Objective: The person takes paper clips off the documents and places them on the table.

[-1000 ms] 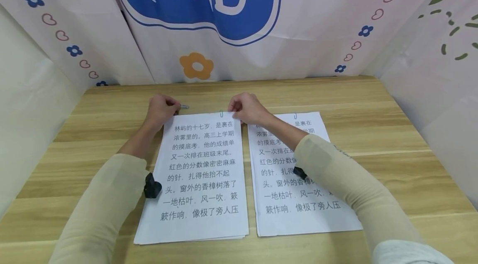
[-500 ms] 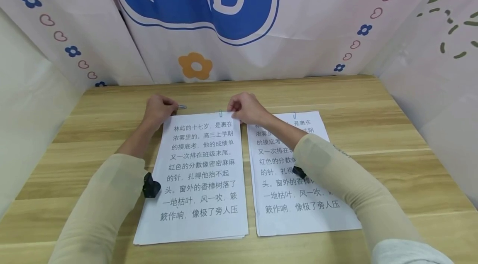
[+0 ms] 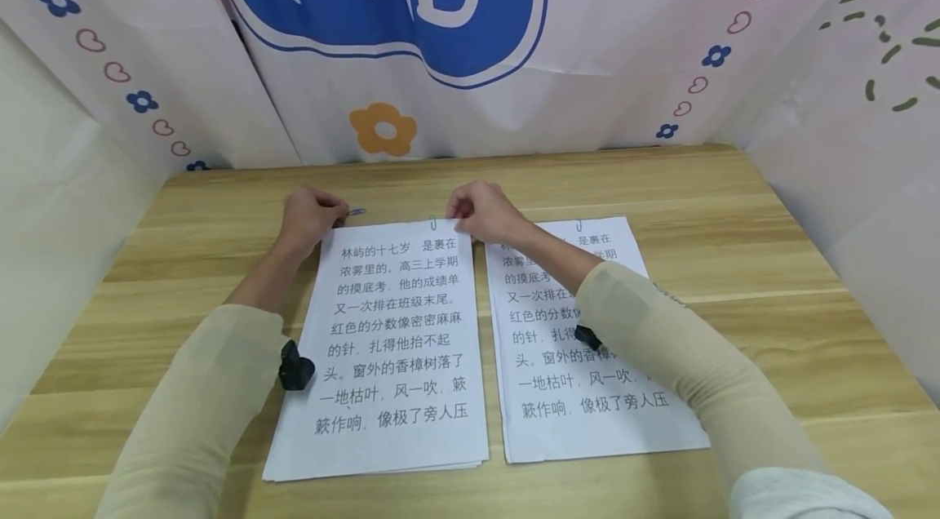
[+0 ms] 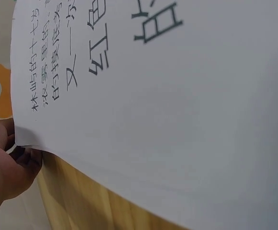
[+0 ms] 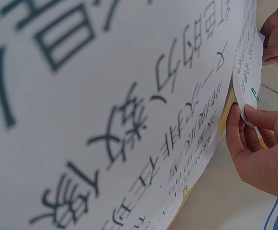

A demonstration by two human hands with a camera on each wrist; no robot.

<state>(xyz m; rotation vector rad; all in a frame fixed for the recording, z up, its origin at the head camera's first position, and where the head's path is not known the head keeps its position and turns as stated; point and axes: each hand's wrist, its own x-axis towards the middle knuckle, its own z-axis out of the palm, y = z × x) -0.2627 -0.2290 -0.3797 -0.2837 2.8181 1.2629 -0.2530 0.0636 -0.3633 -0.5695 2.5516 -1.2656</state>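
In the head view, a stack of printed paper sheets [image 3: 400,323] lies on the left, a green paper clip [image 3: 433,223] on its top edge. My left hand [image 3: 308,217] grips the stack's top left corner; in the left wrist view its fingers [image 4: 26,160] are partly behind the paper. My right hand [image 3: 485,213] pinches the top right corner, thumb on the front sheet, as the right wrist view shows. Just beyond the left fingertips is a loose-looking paper clip [image 3: 356,211]; whether they touch it, I cannot tell.
A second printed stack [image 3: 587,421] lies to the right with a paper clip [image 3: 578,226] at its top, partly under my right forearm. Both rest on a wooden table [image 3: 771,323]. A printed white cloth [image 3: 587,95] hangs behind the table's far edge.
Both hands keep their places at the stack's top corners. The whole head view has shifted slightly; nothing else visibly differs.
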